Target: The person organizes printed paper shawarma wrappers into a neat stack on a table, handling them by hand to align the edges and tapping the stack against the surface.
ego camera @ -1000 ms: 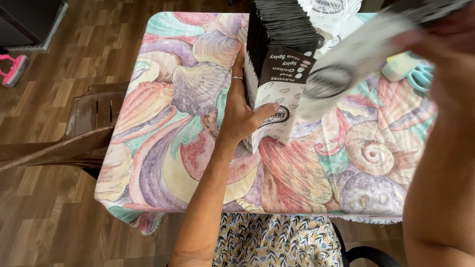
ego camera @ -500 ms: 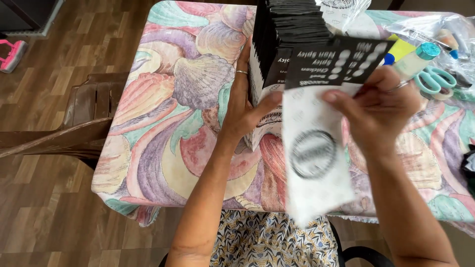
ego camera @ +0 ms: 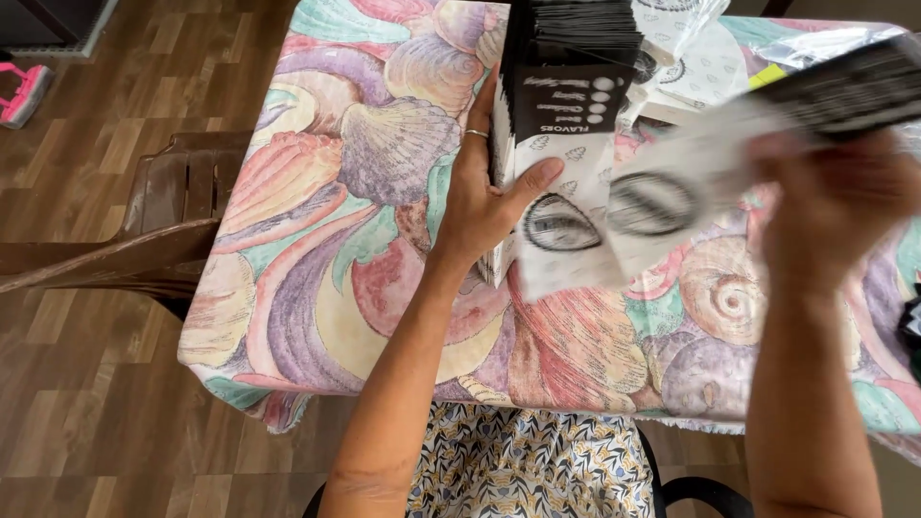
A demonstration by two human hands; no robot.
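A thick stack of flat black-and-white paper bags (ego camera: 566, 105) stands on edge on the table. My left hand (ego camera: 489, 197), with a ring on one finger, grips the stack's near left side, thumb pressed on the front bag by its oval emblem. My right hand (ego camera: 830, 206) is raised at the right and holds a single loose bag (ego camera: 710, 158) of the same kind, blurred by motion and tilted over the table.
The table wears a cloth (ego camera: 336, 240) printed with pastel seashells. A brown plastic chair (ego camera: 144, 240) stands at its left over wood flooring. Clear plastic wrapping and more white packaging (ego camera: 700, 58) lie behind the stack. A pink object (ego camera: 21, 91) rests on the floor far left.
My right hand has swung the loose bag from in front of me up and to the right. My left hand slid up the stack's side, and the view shifted closer.
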